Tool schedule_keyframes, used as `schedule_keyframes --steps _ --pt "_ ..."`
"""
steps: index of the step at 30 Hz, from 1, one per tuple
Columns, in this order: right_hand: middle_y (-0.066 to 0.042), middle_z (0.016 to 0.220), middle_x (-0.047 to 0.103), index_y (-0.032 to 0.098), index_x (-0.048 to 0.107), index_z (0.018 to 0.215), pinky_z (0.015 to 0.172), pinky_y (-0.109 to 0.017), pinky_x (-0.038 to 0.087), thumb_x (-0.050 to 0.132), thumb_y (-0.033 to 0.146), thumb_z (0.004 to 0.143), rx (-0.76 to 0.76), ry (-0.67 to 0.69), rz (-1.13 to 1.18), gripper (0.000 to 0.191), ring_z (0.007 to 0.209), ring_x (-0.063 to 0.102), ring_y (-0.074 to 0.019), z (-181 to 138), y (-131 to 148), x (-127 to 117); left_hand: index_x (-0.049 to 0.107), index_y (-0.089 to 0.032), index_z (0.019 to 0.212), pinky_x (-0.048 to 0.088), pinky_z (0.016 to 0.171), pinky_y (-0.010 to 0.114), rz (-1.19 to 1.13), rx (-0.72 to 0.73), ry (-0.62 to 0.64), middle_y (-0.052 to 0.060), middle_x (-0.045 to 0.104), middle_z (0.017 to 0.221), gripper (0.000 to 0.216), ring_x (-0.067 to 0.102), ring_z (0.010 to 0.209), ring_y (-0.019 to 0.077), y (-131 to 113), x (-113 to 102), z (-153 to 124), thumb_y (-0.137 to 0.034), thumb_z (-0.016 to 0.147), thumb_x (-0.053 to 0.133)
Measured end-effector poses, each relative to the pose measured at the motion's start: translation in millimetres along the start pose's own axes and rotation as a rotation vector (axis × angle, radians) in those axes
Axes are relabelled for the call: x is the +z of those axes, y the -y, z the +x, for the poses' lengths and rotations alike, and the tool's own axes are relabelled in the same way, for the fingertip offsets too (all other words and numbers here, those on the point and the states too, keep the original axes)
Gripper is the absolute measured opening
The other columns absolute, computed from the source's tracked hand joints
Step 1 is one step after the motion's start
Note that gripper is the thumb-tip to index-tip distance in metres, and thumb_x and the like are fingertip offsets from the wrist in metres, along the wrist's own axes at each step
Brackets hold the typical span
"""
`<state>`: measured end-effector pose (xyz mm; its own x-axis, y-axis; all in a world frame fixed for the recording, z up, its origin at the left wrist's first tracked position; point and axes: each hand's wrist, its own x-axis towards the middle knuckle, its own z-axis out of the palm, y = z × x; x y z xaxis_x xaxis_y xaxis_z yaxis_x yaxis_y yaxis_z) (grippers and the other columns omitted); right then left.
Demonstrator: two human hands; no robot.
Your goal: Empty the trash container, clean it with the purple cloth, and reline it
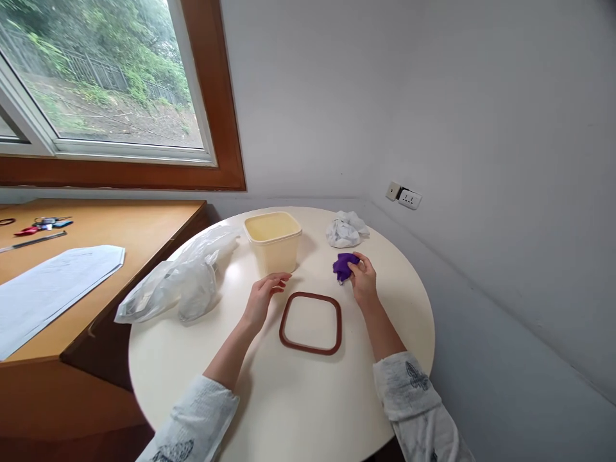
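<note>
Between the thumb and fingers of my right hand (pixel 364 280) is a small crumpled purple cloth (pixel 343 266), held at its right side close to the tabletop. My left hand (pixel 265 296) holds nothing; its fingers are loosely bent and apart, in front of a cream plastic bin (pixel 274 247). Whether the fingertips touch the bin's base, I cannot tell. The bin stands upright with its opening upward. Flat on the table, between my two hands and nearer to me, lies a brown square frame with rounded corners (pixel 338 326).
A round white table (pixel 289 410) carries everything. Clear plastic bags (pixel 192 282) lie at its left, and a crumpled whitish bag (pixel 345 231) at the back right. Left of it, a wooden desk (pixel 158 221) holds papers (pixel 62 279) and small items. A wall socket (pixel 410 199) is at right.
</note>
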<state>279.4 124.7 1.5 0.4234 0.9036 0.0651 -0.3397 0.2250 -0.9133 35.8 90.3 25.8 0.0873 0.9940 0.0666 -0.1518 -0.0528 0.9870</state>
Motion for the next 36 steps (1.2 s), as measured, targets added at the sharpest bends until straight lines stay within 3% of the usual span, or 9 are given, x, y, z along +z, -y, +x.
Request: schedule_keyframes --steps 7,11,14,18,21,25,30,33,36 --pt "0.002 0.078 0.06 0.023 0.054 0.113 0.058 -0.026 0.046 0.064 0.023 0.059 -0.002 -0.043 -0.133 0.055 0.065 0.056 -0.0116 26 -6 -16 0.07 -0.018 0.082 0.043 0.081 0.031 0.081 -0.013 0.004 0.007 0.064 0.1 0.022 0.054 0.085 0.019 4 0 0 -0.03 0.075 0.053" --pt "0.0 0.079 0.061 0.021 0.047 0.125 0.067 -0.032 0.047 0.055 0.026 0.065 -0.072 -0.079 -0.461 0.06 0.071 0.057 -0.016 42 -7 -31 0.068 -0.018 0.084 0.043 0.082 0.032 0.112 -0.017 0.0 0.007 0.063 0.1 0.022 0.055 0.086 0.019 3 -1 0 -0.032 0.076 0.053" --pt "-0.008 0.093 0.061 0.016 0.044 0.128 0.085 -0.042 0.04 0.051 0.023 0.067 -0.125 -0.183 -0.66 0.063 0.092 0.055 -0.0239 52 -6 -45 0.068 -0.019 0.082 0.044 0.08 0.031 0.138 -0.03 -0.017 0.005 0.063 0.095 0.019 0.055 0.083 0.0179 2 0 0 -0.03 0.074 0.054" --pt "-0.019 0.128 0.043 0.011 0.039 0.131 0.1 -0.051 0.021 0.05 0.022 0.068 -0.171 -0.252 -0.796 0.065 0.124 0.031 -0.0333 52 -3 -46 0.067 -0.018 0.078 0.044 0.074 0.03 0.172 -0.044 -0.049 0.005 0.063 0.09 0.018 0.054 0.078 0.017 4 1 1 -0.029 0.072 0.054" --pt "-0.017 0.121 0.05 0.014 0.053 0.117 0.097 -0.046 0.028 0.046 0.025 0.073 -0.18 -0.089 -0.853 0.046 0.117 0.04 -0.03 40 -3 -34 0.067 -0.017 0.076 0.044 0.07 0.029 0.19 -0.046 -0.073 0.005 0.062 0.086 0.018 0.053 0.075 0.0166 6 0 3 -0.028 0.07 0.053" --pt "-0.005 0.079 0.065 0.019 0.066 0.084 0.073 -0.031 0.044 0.056 0.031 0.071 -0.126 0.334 -0.87 0.02 0.077 0.057 -0.0189 13 -1 -17 0.065 -0.015 0.074 0.044 0.065 0.029 0.21 -0.049 -0.083 0.004 0.059 0.075 0.021 0.051 0.067 0.0152 6 -1 4 -0.031 0.068 0.052" --pt "-0.001 0.076 0.064 0.022 0.07 0.082 0.059 -0.024 0.041 0.071 0.033 0.06 -0.024 0.929 -0.98 0.024 0.068 0.054 -0.0144 -10 10 -9 0.064 -0.015 0.075 0.043 0.063 0.029 0.223 -0.069 -0.088 0.003 0.057 0.07 0.023 0.049 0.062 0.0137 5 1 3 -0.032 0.067 0.052" --pt "-0.001 0.074 0.064 0.021 0.07 0.079 0.06 -0.025 0.042 0.069 0.031 0.062 -0.022 0.963 -0.963 0.019 0.068 0.055 -0.0146 -12 13 -10 0.064 -0.014 0.075 0.042 0.062 0.028 0.223 -0.081 -0.087 0.003 0.056 0.07 0.023 0.049 0.062 0.0134 5 1 3 -0.033 0.067 0.052" --pt "-0.001 0.067 0.065 0.019 0.07 0.072 0.059 -0.025 0.043 0.067 0.028 0.063 -0.05 0.762 -0.88 0.013 0.063 0.057 -0.0147 -7 10 -14 0.064 -0.014 0.075 0.042 0.062 0.027 0.218 -0.075 -0.089 0.002 0.056 0.07 0.022 0.049 0.062 0.0132 6 0 4 -0.031 0.067 0.052"
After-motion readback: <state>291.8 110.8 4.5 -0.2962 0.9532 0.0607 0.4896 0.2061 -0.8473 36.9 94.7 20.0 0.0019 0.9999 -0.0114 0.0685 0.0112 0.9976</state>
